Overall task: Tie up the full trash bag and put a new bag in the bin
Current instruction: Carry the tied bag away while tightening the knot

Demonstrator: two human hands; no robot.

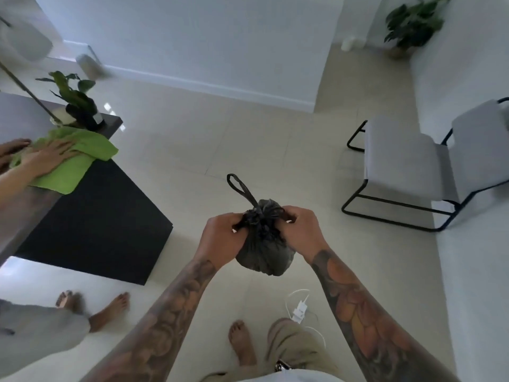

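A small dark grey trash bag hangs in mid-air in front of me, its top gathered into a knot. My left hand grips the gathered top from the left. My right hand pinches a strap of the bag on the right side of the knot. One drawstring loop sticks up and to the left, free of both hands. No bin and no new bag are in view.
A dark table stands at left, where another person's hand presses a green cloth beside a potted plant. That person's bare feet are near mine. A grey chair is at right. A white charger and cable lie on the tiled floor.
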